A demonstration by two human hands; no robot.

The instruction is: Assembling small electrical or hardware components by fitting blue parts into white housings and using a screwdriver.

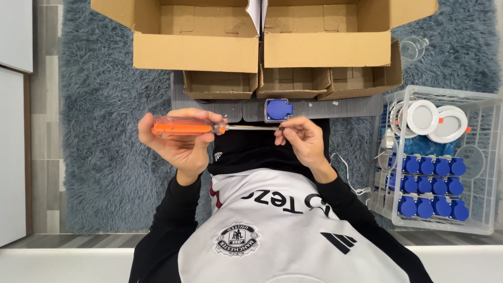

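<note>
The screwdriver (209,127) is held level above the lap, between both hands. Its orange handle is wrapped by the left hand (181,139), fingers curled tight around it, probably to keep it steady. The metal tip is pinched by the fingertips (285,127) of the right hand (304,141); whether a screw is held there cannot be told. Just beyond, a blue socket (279,109) lies on a grey mat (335,107), before cardboard boxes (262,50) that are cut off at the top.

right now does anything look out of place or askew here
One blue socket sits alone on the grey mat, apart from the rows in the white basket. The hands hold an orange screwdriver level.
</note>
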